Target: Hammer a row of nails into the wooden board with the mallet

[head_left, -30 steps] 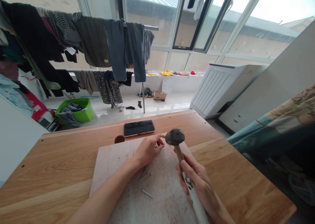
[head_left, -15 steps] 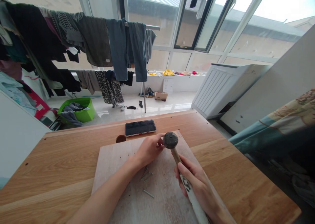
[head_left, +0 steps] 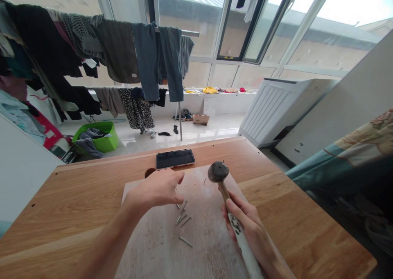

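My right hand (head_left: 241, 211) is wrapped around the handle of a mallet (head_left: 218, 172) with a dark round head, held over the right side of a pale wooden board (head_left: 208, 238). My left hand (head_left: 162, 187) hovers over the board's far left part, thumb and fingers apart, with nothing between them. Just below it lie several loose nails (head_left: 185, 241) on the board. One small nail (head_left: 204, 181) stands in the board near its far edge, left of the mallet head. Rows of small holes mark the board.
The board lies on a wooden table (head_left: 76, 201). Beyond its far edge rests a black phone (head_left: 175, 158), near a round hole in the tabletop partly behind my left hand. Clothes hang on a rack (head_left: 193, 33); a green tub (head_left: 110, 138) stands on the floor. A curtain (head_left: 346, 160) hangs at right.
My left hand has let go near the far edge and moved left, opening, which uncovers the standing nail. The mallet has shifted slightly to the right in my right hand.
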{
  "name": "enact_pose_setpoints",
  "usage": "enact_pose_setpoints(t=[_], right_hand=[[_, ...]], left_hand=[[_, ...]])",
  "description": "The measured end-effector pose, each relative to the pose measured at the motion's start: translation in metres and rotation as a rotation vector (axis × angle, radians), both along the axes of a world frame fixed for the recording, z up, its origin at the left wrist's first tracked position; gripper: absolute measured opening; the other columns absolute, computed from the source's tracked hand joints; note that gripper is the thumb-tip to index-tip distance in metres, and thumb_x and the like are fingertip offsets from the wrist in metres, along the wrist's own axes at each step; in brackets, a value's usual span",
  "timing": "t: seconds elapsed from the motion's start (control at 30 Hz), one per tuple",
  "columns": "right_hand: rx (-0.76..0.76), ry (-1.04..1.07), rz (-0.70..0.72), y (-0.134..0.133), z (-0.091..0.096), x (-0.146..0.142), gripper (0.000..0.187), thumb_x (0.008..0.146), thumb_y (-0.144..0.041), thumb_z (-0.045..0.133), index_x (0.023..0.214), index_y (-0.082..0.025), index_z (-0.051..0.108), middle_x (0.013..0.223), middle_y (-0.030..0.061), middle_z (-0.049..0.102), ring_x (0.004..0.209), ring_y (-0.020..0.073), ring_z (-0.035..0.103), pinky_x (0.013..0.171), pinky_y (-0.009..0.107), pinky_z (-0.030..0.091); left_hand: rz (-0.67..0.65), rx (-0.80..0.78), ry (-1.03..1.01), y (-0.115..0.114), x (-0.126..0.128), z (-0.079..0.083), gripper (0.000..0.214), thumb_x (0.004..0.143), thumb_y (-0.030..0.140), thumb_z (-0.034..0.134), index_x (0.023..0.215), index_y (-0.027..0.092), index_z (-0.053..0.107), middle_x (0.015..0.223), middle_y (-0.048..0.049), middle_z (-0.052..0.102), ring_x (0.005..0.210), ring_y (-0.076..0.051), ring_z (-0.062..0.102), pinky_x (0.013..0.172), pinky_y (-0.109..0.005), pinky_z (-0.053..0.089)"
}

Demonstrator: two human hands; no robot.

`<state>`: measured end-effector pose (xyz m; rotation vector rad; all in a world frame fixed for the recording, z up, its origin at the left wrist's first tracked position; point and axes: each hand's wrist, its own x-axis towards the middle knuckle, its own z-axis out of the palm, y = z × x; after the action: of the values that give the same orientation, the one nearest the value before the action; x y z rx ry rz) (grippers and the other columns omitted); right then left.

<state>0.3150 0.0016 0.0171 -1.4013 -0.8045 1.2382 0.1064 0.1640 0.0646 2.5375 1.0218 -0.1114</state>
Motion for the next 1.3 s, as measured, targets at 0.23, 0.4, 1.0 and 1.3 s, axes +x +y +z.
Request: enact_pose_setpoints(t=[0.23, 0.4, 1.0, 1.3], right_hand=[[0.008, 0.019, -0.013, 0.0, 0.001, -0.001, 0.04, 0.083, -0.057, 0.07, 0.091, -0.017, 0.067, 0.061, -0.0048, 0.055, 0.036, 0.0054, 0.041, 0.032, 0.017, 0.032], [0.004, 0.024, -0.033, 0.0, -0.004, 0.0, 0.045, 0.083, -0.056, 0.071, 0.107, -0.018, 0.067, 0.065, -0.0047, 0.057, 0.036, 0.0055, 0.042, 0.032, 0.018, 0.034], [-0.022, 0.015, -0.042, -0.001, -0.001, 0.0, 0.047, 0.08, -0.06, 0.071, 0.103, -0.019, 0.068, 0.052, -0.0061, 0.054, 0.034, 0.0078, 0.04, 0.03, 0.018, 0.032], [0.002, -0.038, -0.017, 0.003, 0.009, -0.001, 0.046, 0.079, -0.064, 0.07, 0.072, -0.019, 0.063, 0.044, -0.0055, 0.049, 0.034, 0.0079, 0.039, 0.032, 0.019, 0.03]], left_hand=[[-0.021, 0.001, -0.104, -0.017, 0.015, -0.023, 0.027, 0.064, 0.004, 0.062, 0.085, 0.021, 0.061, 0.079, -0.0027, 0.065, 0.074, -0.023, 0.063, 0.059, -0.028, 0.037], [-0.168, -0.012, -0.184, -0.021, 0.022, -0.033, 0.043, 0.062, -0.005, 0.052, 0.095, 0.021, 0.061, 0.09, -0.0041, 0.065, 0.083, -0.023, 0.064, 0.063, -0.028, 0.038], [-0.144, -0.097, -0.511, 0.002, 0.03, -0.042, 0.023, 0.073, 0.005, 0.056, 0.089, 0.02, 0.064, 0.083, -0.0014, 0.066, 0.074, -0.017, 0.062, 0.066, -0.026, 0.046], [-0.008, -0.273, -0.765, 0.01, 0.038, -0.075, 0.013, 0.077, 0.011, 0.06, 0.085, 0.017, 0.069, 0.079, 0.0011, 0.068, 0.064, -0.009, 0.052, 0.061, -0.02, 0.044]])
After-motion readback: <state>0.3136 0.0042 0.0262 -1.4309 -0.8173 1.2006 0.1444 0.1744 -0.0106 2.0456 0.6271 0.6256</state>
